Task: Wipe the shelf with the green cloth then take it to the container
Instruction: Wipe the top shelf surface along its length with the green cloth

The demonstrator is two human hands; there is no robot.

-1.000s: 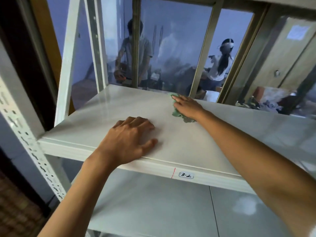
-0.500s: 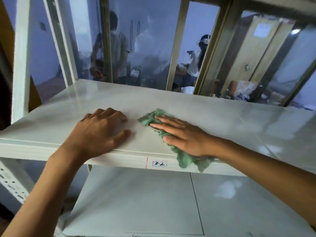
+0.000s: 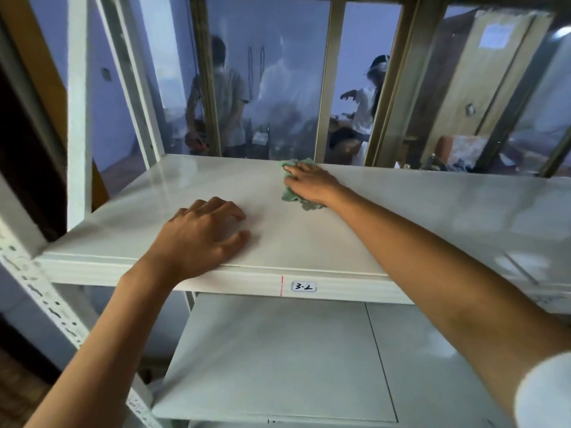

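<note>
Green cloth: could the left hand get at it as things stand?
Probably yes. The left hand lies flat near the shelf's front edge, bare surface between it and the green cloth, though the right hand covers most of it.

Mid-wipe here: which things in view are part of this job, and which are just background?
Job:
- green cloth, under the right hand at the back of the shelf
- left hand, flat on the shelf near its front edge

Background:
- label "3-2"
- lower shelf
- window

No container in view.
</note>
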